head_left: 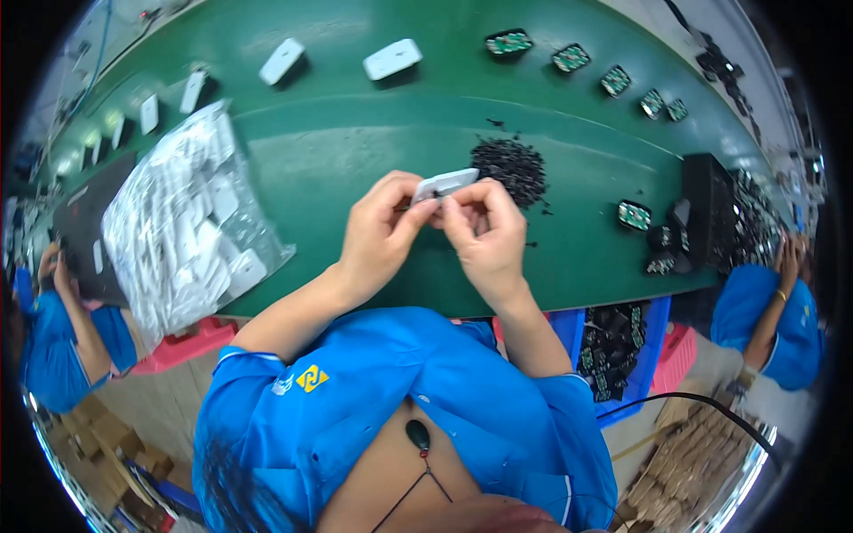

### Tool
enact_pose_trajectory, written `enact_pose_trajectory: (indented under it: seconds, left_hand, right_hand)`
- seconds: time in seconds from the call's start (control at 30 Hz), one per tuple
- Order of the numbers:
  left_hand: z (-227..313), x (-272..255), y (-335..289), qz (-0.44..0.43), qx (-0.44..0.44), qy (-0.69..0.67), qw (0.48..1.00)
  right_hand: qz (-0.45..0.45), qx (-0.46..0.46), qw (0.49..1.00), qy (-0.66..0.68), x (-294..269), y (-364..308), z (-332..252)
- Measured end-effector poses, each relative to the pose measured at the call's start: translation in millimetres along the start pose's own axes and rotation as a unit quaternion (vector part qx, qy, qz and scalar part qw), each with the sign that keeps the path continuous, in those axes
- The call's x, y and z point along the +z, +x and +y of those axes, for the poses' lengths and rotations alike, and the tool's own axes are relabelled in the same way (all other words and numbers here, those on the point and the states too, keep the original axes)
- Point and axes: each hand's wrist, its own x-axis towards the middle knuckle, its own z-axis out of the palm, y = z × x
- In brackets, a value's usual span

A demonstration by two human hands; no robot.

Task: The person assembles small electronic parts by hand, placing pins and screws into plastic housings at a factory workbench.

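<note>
Between both hands, above the green table [338,178], is a white plastic cover [447,183], tilted. My left hand [382,226] grips its left end between thumb and fingers. At its right end, my right hand [484,231] is closed, thumb and forefinger pinched at the cover's near side; a small dark bit shows there, too small to make out. Just beyond my right hand lies a heap of small black parts [511,169]. To the left, a clear plastic bag [191,213] holds several white covers like the one in my hands.
White covers [393,59] and green circuit boards in black housings [571,58] line the table's far side. One board [633,215] lies at right, near a black box [706,209]. A blue crate [653,355] of black parts stands below the edge. Co-workers [769,324] flank me.
</note>
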Motion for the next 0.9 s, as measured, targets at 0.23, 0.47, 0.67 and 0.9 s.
enact_pose_trajectory:
  seconds: [0.23,0.47,0.67,0.9]
  left_hand:
    - [-6,-6,-2,-0.002,0.091,0.147,0.985]
    - [-12,-8,-2,-0.020,0.069,0.120,0.990]
    - [-12,-11,-7,-0.068,-0.005,0.091,0.994]
    - [0,-16,-5,-0.066,-0.097,-0.028,0.993]
  right_hand:
    - [0.016,0.032,0.999,0.007,10,-8,5]
    - [0.048,-0.052,0.978,-0.196,1,-7,-2]
    - [-0.179,0.077,0.974,-0.114,-27,13,-14]
    - [-0.163,0.171,0.960,0.150,-21,16,6]
